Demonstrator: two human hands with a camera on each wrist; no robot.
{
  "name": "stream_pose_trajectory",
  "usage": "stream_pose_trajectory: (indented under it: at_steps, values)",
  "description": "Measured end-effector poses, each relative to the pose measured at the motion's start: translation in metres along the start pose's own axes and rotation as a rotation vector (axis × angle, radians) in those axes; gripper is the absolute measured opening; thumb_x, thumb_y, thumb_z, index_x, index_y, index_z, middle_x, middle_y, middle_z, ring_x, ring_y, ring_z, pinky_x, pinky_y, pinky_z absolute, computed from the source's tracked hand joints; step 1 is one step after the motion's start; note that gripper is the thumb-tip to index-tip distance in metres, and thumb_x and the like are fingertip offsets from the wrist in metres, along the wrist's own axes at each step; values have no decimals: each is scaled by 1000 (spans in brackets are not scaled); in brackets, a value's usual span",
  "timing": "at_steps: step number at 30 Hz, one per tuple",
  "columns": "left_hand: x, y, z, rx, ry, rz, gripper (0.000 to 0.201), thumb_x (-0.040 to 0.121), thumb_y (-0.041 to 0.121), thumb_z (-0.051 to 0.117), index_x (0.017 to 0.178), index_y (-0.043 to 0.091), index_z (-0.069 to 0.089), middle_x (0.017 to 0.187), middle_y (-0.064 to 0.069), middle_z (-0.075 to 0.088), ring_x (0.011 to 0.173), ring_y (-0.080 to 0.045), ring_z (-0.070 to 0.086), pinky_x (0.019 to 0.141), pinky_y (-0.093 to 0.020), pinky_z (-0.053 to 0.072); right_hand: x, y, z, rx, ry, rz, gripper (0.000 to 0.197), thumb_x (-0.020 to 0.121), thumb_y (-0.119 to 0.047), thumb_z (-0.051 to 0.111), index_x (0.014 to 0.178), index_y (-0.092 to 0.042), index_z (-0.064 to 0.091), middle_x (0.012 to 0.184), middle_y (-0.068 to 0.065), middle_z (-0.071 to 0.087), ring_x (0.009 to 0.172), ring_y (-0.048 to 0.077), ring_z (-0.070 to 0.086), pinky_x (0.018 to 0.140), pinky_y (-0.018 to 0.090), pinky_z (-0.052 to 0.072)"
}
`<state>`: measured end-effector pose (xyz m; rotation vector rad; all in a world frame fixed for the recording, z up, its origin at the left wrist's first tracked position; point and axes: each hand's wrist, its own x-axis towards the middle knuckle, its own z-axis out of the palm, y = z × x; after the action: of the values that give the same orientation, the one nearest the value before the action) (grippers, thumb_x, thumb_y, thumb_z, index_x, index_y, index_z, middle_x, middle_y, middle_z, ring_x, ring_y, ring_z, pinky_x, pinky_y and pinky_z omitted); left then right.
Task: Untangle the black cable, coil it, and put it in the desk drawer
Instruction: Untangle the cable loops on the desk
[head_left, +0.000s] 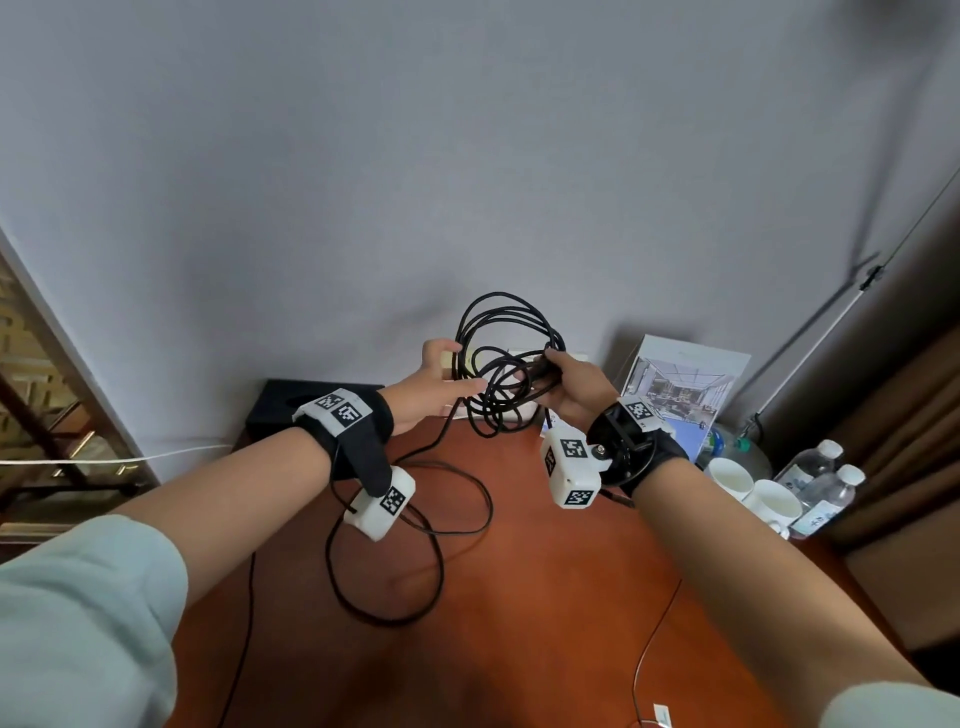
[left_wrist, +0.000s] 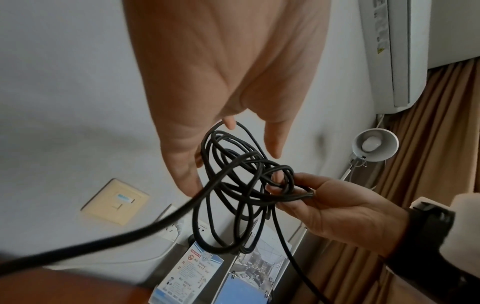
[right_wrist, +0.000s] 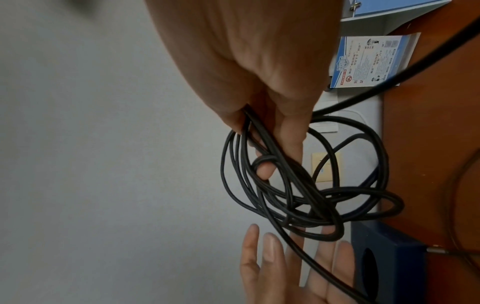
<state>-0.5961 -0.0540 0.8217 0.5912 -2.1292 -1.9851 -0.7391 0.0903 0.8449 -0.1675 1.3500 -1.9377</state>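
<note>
The black cable (head_left: 504, 364) is gathered in several loose, crossing loops, held up in front of the wall above the wooden desk (head_left: 561, 597). My right hand (head_left: 563, 379) grips the bundle at its right side, fingers curled round several strands (right_wrist: 262, 144). The left hand (head_left: 457, 374) is at the loops' left side with straight fingers (right_wrist: 270, 253), and a strand runs across them. A long free length of the cable (head_left: 415, 545) hangs from the bundle and lies in wide curves on the desk. No drawer is in view.
A black box (head_left: 291, 410) sits at the desk's back left. A binder and leaflets (head_left: 680, 384) lean on the wall at the back right, with white cups (head_left: 753, 488) and water bottles (head_left: 826, 483) beside them. A thin wire (head_left: 654, 639) crosses the desk's right.
</note>
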Motion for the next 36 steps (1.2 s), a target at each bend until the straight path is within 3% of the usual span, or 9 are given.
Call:
stream_pose_trajectory:
  at_steps: [6, 9, 12, 15, 20, 24, 30, 34, 36]
  values:
    - [1, 1, -2, 61, 62, 110, 10, 97, 19, 52, 101, 27, 58, 127, -1, 51, 105, -21, 52, 91, -33, 44, -3, 6, 0, 11, -72, 21, 30, 100, -6, 35, 80, 3, 54, 63, 13, 67, 52, 21, 66, 73, 45, 53]
    - [0, -1, -1, 210, 98, 199, 11, 95, 19, 56, 98, 26, 65, 124, -4, 58, 113, -23, 55, 101, -34, 42, -7, 9, 1, -119, -84, -6, 28, 98, -6, 35, 81, -1, 56, 79, 9, 60, 47, 14, 54, 55, 32, 53]
    - [-4, -1, 0, 294, 92, 236, 18, 92, 30, 61, 105, 19, 69, 114, -4, 62, 104, -22, 57, 86, -18, 45, -10, 10, 1, -184, -105, -16, 27, 98, -7, 36, 84, -1, 59, 84, 9, 60, 54, 16, 59, 51, 28, 54]
    - [-7, -2, -1, 346, 122, 243, 19, 92, 27, 61, 105, 16, 68, 103, -8, 56, 90, -16, 53, 64, -8, 47, -15, 9, 0, -158, -168, -11, 29, 98, -13, 35, 86, -3, 59, 89, 11, 63, 67, 19, 64, 63, 35, 56]
    - [-7, 1, -2, 396, 148, 248, 22, 97, 22, 52, 107, 10, 67, 95, 2, 61, 84, -11, 51, 73, -19, 39, -18, 8, -5, 25, -255, 36, 39, 84, -8, 30, 107, 6, 58, 105, 18, 63, 97, 28, 60, 97, 53, 45]
    - [-5, 1, -5, 436, 133, 233, 22, 99, 23, 49, 108, 12, 66, 105, 3, 59, 91, -10, 51, 79, -19, 35, -20, 11, -1, -256, -279, -93, 50, 83, 19, 25, 117, 1, 57, 112, 10, 61, 97, 20, 63, 81, 36, 59]
    - [-12, 4, -7, 396, 73, 137, 15, 100, 24, 45, 93, 20, 59, 81, 10, 49, 80, -9, 45, 68, -15, 34, -18, 15, 0, -757, -219, -296, 20, 83, 8, 62, 98, -5, 65, 76, -2, 65, 60, 13, 61, 54, 24, 53]
    - [-14, 3, -3, 416, 94, 98, 21, 96, 41, 50, 103, 26, 62, 109, -4, 55, 96, -22, 52, 83, -23, 40, -5, 17, 3, -1224, -73, -429, 23, 79, -32, 75, 88, -12, 68, 79, -2, 69, 74, 19, 59, 72, 33, 48]
    - [-20, 8, 4, 438, 140, 34, 36, 92, 54, 49, 118, 31, 55, 130, -6, 32, 105, -20, 45, 91, -24, 35, -5, 17, 7, -1268, -39, -459, 25, 83, -39, 70, 86, -14, 64, 84, 4, 67, 78, 20, 58, 77, 35, 47]
